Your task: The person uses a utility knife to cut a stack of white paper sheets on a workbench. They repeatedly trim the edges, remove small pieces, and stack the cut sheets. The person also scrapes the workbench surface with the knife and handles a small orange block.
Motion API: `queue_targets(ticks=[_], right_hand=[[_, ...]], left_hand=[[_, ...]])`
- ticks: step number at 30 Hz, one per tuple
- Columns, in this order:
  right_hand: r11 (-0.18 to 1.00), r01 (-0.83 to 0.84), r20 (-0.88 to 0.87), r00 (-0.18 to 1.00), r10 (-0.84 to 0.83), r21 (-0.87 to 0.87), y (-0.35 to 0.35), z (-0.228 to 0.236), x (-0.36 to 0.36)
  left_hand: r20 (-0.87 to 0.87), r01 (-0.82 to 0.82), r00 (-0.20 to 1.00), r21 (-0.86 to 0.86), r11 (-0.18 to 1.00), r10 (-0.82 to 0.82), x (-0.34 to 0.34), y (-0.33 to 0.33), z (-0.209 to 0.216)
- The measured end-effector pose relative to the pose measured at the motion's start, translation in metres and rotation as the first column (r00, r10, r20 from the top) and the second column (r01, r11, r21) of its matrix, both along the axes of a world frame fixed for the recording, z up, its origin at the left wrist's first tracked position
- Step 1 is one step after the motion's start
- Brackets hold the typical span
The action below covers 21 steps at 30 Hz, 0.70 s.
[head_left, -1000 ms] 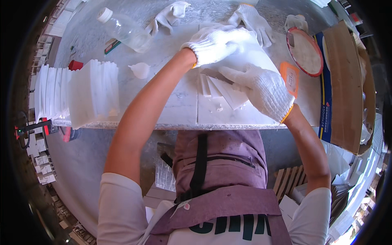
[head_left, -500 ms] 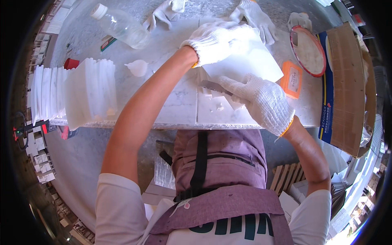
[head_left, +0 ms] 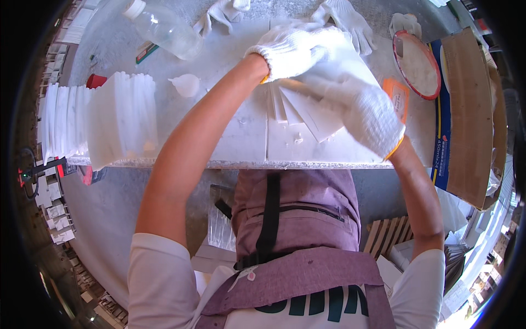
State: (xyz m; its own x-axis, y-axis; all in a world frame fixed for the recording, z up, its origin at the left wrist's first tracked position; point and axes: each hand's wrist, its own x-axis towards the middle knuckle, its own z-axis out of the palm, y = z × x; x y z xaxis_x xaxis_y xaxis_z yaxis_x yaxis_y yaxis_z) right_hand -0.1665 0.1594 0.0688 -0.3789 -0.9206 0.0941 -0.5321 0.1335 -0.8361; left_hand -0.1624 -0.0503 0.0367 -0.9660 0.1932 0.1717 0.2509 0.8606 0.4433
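My left hand, in a white knitted glove, rests on a bright white sheet and holds it at the far middle of the table. My right hand, gloved alike and smeared by motion, is closed around a thin metal blade. The blade is blurred and lies close to the sheet's near edge. Below it, several flat white pieces lie fanned out on the table, partly under my right hand. Small white crumbs lie beside them.
White sheets stand stacked at left, near a red cup. A clear bottle, a white funnel-like piece and loose gloves lie farther back. At right are an orange box, a red-rimmed round dish and a cardboard box.
My right hand has moved slightly right, and the blade has gone up toward the sheet. More of the fanned white pieces shows. My left hand stays nearly in place on the sheet.
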Motion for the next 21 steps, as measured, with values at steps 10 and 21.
queue_targets(ticks=[10, 21], right_hand=[[0.998, 0.057, -0.052, 0.997, -0.058, -0.017, 0.009, 0.014, 0.003], [0.962, 0.191, -0.368, 0.923, -0.108, 0.196, 0.021, 0.008, 0.019]], left_hand=[[0.013, -0.005, 1.000, -0.001, 1.000, 0.005, -0.002, -0.001, -0.002], [-0.010, -0.026, 1.000, 0.048, 0.998, 0.027, -0.001, -0.002, -0.010]])
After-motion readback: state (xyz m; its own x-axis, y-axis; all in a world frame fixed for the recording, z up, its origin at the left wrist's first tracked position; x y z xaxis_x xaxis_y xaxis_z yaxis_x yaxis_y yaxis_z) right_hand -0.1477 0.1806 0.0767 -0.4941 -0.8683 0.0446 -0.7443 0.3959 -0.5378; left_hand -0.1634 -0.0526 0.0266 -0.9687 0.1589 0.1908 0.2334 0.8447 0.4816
